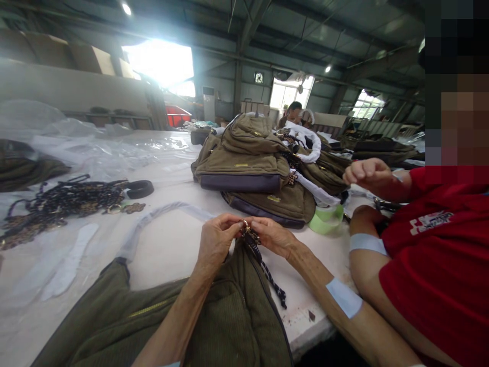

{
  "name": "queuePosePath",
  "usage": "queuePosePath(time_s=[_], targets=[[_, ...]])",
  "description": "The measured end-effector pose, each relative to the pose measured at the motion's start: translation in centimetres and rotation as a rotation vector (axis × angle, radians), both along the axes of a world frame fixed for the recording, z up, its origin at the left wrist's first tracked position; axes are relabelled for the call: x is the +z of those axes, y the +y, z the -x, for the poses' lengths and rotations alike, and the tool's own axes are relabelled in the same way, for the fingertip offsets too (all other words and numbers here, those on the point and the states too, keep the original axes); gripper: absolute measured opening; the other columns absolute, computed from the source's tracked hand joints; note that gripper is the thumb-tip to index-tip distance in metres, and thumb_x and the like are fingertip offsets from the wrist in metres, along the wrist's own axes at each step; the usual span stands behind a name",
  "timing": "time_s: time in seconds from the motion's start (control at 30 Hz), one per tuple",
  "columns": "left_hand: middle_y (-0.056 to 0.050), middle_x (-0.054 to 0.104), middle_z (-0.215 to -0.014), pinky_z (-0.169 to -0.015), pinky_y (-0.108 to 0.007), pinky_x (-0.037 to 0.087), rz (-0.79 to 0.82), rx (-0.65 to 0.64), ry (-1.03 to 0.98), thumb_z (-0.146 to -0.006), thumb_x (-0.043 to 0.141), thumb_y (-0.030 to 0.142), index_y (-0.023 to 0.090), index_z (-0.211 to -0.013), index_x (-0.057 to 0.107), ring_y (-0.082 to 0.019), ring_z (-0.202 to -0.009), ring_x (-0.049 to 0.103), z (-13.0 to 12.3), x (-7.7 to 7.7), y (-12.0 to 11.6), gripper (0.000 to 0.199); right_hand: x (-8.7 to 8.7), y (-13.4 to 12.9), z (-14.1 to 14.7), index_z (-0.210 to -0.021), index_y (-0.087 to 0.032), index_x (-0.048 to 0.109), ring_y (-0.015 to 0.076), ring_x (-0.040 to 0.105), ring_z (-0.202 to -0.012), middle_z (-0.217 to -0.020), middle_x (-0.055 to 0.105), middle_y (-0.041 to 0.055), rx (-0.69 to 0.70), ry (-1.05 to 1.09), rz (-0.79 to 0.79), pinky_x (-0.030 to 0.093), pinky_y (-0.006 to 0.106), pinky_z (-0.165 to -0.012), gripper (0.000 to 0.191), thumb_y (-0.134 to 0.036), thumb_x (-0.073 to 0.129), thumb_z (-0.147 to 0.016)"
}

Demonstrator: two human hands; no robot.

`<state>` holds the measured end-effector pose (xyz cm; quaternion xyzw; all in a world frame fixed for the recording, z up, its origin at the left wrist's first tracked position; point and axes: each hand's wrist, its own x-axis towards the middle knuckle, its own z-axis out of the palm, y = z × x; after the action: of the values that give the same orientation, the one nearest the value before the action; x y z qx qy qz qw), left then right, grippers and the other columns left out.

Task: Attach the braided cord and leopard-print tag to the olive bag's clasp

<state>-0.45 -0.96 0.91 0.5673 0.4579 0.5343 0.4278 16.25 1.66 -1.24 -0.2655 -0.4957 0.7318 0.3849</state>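
My left hand [216,240] and my right hand [272,235] meet above an olive corduroy bag [229,316], their fingertips pinching a small gold-coloured metal clasp [246,228]. A dark patterned braided strap [265,270] runs from the clasp and hangs down beside the bag's zip edge. The bag lies on the white table top [164,265], with a white-wrapped handle [164,219] curving away from it on the left. The clasp's exact shape is partly hidden by my fingers.
A co-worker's bare arms and red shirt [431,255] crowd the right side. Stacked olive bags [244,163] stand ahead, with a green tape roll [326,219] beside them. Coiled chain straps [64,204] and plastic sheeting [95,145] lie at left.
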Motion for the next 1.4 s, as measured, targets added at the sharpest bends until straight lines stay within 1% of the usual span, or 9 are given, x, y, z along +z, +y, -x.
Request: queuePosePath(time_s=[0.13, 0.3, 0.43, 0.57, 0.7, 0.83, 1.1, 1.23, 1.4], targets=[[-0.004, 0.07, -0.073, -0.067, -0.028, 0.052, -0.05, 0.023, 0.097, -0.07, 0.065, 0.029, 0.018, -0.076, 0.07, -0.018, -0.07, 0.065, -0.1, -0.1, 0.0, 0.013, 0.1, 0.0, -0.1, -0.1, -0.019, 0.07, 0.0105, 0.058, -0.076, -0.094, 0.068, 0.0043, -0.009, -0.077, -0.009, 0.04, 0.021, -0.068, 0.037, -0.033, 0.077, -0.067], [-0.003, 0.069, -0.074, -0.071, -0.029, 0.051, -0.105, 0.074, 0.108, -0.07, 0.064, 0.027, 0.018, -0.074, 0.069, -0.018, -0.073, 0.065, -0.1, -0.1, 0.1, 0.011, 0.3, -0.2, 0.0, -0.094, -0.016, 0.072, 0.0087, 0.053, -0.067, -0.083, 0.067, 0.0036, -0.026, -0.127, -0.019, 0.039, 0.021, -0.063, 0.032, -0.033, 0.077, -0.067], [-0.003, 0.071, -0.074, -0.069, -0.029, 0.051, -0.052, 0.069, 0.073, -0.069, 0.064, 0.028, 0.018, -0.076, 0.07, -0.019, -0.071, 0.066, 0.0, -0.2, 0.1, 0.014, 0.5, -0.5, 0.5, -0.093, -0.016, 0.072, 0.0083, 0.051, -0.062, -0.079, 0.066, 0.0023, -0.099, -0.158, -0.102, 0.038, 0.022, -0.061, 0.032, -0.034, 0.074, -0.067], [-0.003, 0.072, -0.076, -0.07, -0.029, 0.051, -0.049, 0.069, 0.098, -0.069, 0.064, 0.028, 0.018, -0.079, 0.071, -0.02, -0.073, 0.067, 0.0, -0.2, 0.1, 0.015, 0.9, -1.0, 1.1, -0.085, -0.015, 0.071, 0.0104, 0.053, -0.065, -0.077, 0.067, 0.0021, -0.2, -0.175, -0.21, 0.041, 0.024, -0.064, 0.028, -0.034, 0.075, -0.066], [-0.004, 0.073, -0.079, -0.073, -0.029, 0.052, -0.078, 0.096, 0.17, -0.071, 0.061, 0.025, 0.019, -0.08, 0.071, -0.02, -0.076, 0.067, 0.1, -0.3, 0.2, 0.015, 0.9, -1.4, 1.6, -0.08, -0.014, 0.069, 0.0089, 0.05, -0.055, -0.065, 0.063, -0.0008, -0.277, -0.193, -0.186, 0.039, 0.024, -0.057, 0.029, -0.035, 0.077, -0.061], [-0.004, 0.073, -0.079, -0.073, -0.03, 0.052, -0.087, 0.106, 0.184, -0.07, 0.061, 0.023, 0.019, -0.079, 0.072, -0.02, -0.074, 0.067, 0.0, -0.5, 0.3, 0.015, 0.7, -1.5, 1.8, -0.077, -0.013, 0.07, 0.0084, 0.048, -0.054, -0.065, 0.063, -0.0006, -0.32, -0.212, -0.188, 0.037, 0.024, -0.056, 0.028, -0.036, 0.076, -0.061], [-0.003, 0.072, -0.074, -0.07, -0.028, 0.051, -0.089, 0.109, 0.223, -0.069, 0.063, 0.023, 0.02, -0.076, 0.073, -0.019, -0.071, 0.067, 0.0, -0.4, 0.2, 0.013, 0.3, -1.1, 1.4, -0.078, -0.012, 0.073, 0.0088, 0.047, -0.058, -0.069, 0.065, 0.0025, -0.265, -0.207, -0.13, 0.034, 0.024, -0.059, 0.028, -0.036, 0.074, -0.063], [-0.003, 0.072, -0.077, -0.072, -0.028, 0.049, -0.125, 0.099, 0.278, -0.07, 0.062, 0.021, 0.02, -0.076, 0.073, -0.019, -0.072, 0.066, 0.0, -0.1, 0.3, 0.012, 0.0, -0.9, 1.3, -0.076, -0.011, 0.071, 0.007, 0.045, -0.051, -0.063, 0.062, 0.0008, -0.246, -0.196, -0.058, 0.031, 0.022, -0.051, 0.028, -0.035, 0.074, -0.062], [-0.004, 0.073, -0.084, -0.075, -0.028, 0.047, -0.147, 0.027, 0.311, -0.073, 0.06, 0.025, 0.019, -0.081, 0.073, -0.018, -0.078, 0.065, 0.2, -0.1, 0.7, 0.016, -0.1, -0.7, 0.9, -0.073, -0.012, 0.068, 0.0058, 0.04, -0.043, -0.053, 0.054, -0.0028, -0.234, -0.201, -0.075, 0.027, 0.022, -0.042, 0.028, -0.037, 0.073, -0.063]])
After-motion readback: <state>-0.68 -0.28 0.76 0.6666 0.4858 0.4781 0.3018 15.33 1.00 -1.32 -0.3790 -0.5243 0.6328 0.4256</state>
